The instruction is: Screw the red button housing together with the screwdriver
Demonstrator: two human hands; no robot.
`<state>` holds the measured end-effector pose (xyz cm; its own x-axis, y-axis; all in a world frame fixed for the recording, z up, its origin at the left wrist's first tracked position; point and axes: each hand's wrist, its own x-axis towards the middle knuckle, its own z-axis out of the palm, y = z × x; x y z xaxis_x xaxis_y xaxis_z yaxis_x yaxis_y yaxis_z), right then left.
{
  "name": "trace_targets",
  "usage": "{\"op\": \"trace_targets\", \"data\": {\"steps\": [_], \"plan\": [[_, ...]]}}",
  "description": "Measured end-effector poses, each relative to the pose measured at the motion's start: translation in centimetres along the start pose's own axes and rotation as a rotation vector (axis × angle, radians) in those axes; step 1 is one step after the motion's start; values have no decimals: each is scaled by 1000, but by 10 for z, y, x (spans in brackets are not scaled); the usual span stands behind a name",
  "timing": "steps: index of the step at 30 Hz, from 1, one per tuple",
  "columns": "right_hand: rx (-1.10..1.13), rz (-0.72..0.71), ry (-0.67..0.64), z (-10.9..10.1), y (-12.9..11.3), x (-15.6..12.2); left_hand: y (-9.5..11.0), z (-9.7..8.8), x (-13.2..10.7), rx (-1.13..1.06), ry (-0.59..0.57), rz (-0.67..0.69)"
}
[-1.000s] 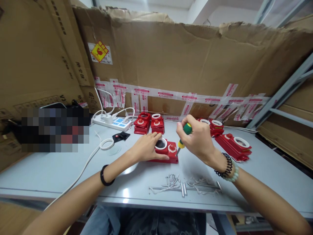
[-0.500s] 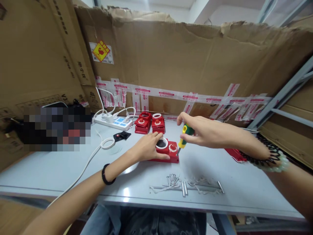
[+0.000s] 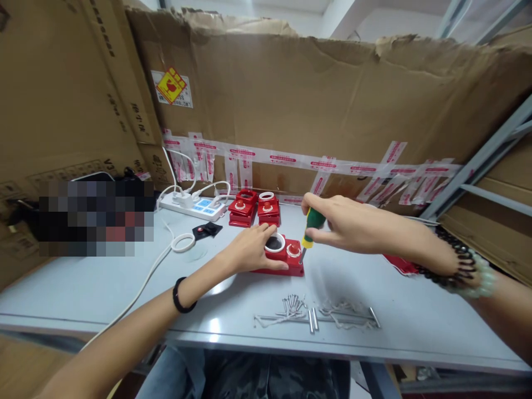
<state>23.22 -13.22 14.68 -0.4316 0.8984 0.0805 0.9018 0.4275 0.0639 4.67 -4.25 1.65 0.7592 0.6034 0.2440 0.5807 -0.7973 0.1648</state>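
- Two bare hands work at the middle of the grey tabletop (image 3: 103, 288), toward its near edge.
- Left hand (image 3: 249, 252): fingers spread and pressed flat on the red switch housing (image 3: 286, 260), thumb along its near side, steadying it.
- Right hand (image 3: 353, 224): fingers closed around the green-and-yellow screwdriver (image 3: 311, 227), held nearly upright, its tip down at the housing's right end beside the red button (image 3: 293, 250).
- White ring (image 3: 275, 243): seated on the housing, just right of the left fingertips.
- Loose screws (image 3: 293, 305): scattered near the tabletop's front edge, just in front of the housing.
- More red housings (image 3: 254, 209): stacked near the far edge, against the cardboard wall (image 3: 332, 105).
- White power strip (image 3: 193, 206): toward the far left corner.
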Motion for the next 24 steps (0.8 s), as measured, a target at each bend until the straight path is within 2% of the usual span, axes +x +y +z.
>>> {"op": "trace_targets", "data": {"steps": [2,4,7,9,13,14,19,24], "plan": [[-80,102,82,6,0,4,0,0,0,-5,-5,1],[-65,85,119,7,0,5,0,0,0,-6,-8,-1],[108,-69,27,2,0,0,1,-1,-1,-4,-8,-6],[150,-82,-29,-1,1,-4,1,-2,-1,-5,-12,-3],[-20,148,64,3,4,-4,1,-2,-1,5,-15,-5],[-20,162,82,4,5,-3,1,-1,-1,5,-15,-8],[141,-53,12,2,4,-2,0,-1,-1,5,-12,-6],[16,126,69,3,2,2,2,-2,-1,21,-21,-16]]}}
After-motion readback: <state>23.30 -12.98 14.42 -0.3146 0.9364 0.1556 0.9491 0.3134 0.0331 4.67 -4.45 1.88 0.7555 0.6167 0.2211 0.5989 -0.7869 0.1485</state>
